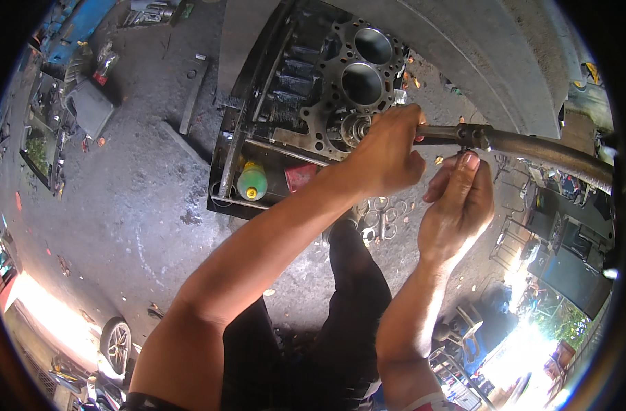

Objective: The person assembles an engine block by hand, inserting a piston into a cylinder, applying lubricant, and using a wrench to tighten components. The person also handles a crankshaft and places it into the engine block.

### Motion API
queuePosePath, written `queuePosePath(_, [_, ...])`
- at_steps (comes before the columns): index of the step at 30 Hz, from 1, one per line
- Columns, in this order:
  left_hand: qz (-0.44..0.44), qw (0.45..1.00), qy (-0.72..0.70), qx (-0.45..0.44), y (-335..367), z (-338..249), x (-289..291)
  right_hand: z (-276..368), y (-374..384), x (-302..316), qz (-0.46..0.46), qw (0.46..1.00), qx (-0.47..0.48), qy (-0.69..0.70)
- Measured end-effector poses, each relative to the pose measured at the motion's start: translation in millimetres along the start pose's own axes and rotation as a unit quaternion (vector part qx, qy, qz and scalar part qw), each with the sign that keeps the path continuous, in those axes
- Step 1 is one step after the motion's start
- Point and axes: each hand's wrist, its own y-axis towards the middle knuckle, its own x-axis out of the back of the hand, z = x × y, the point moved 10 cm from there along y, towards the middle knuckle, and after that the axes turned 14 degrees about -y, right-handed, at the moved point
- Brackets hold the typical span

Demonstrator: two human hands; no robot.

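A bare engine block (361, 82) with round bores lies on a metal stand ahead of me. My left hand (394, 147) is over its near end, closed round the end of a long metal bar (553, 151); the palm hides the grip. The bar runs off to the right and carries a dark collar (472, 137). Just below that collar, my right hand (460, 198) pinches a small dark stub coming out of it, thumb uppermost. The fingertips mostly cover the stub.
A green bottle (252, 181) with a yellow cap and a red packet (299, 177) lie in the stand's tray (272, 152). Metal rings (383, 218) rest on the floor near my foot. A large grey curved panel (484, 55) looms beyond the bar. A wheel (115, 344) stands lower left.
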Motion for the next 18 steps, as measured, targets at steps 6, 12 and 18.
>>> queuePosePath(6, [-0.015,1.000,0.002,-0.007,0,1,-2,-6,0,3,-0.007,0.998,-0.047,-0.039])
queuePosePath(12, [0.002,1.000,0.000,0.027,-4,4,-2,0,1,5,-0.038,0.998,0.025,0.043])
queuePosePath(18, [0.027,0.999,-0.024,-0.014,-2,-2,-2,-2,0,-1,-0.007,1.000,0.005,0.025])
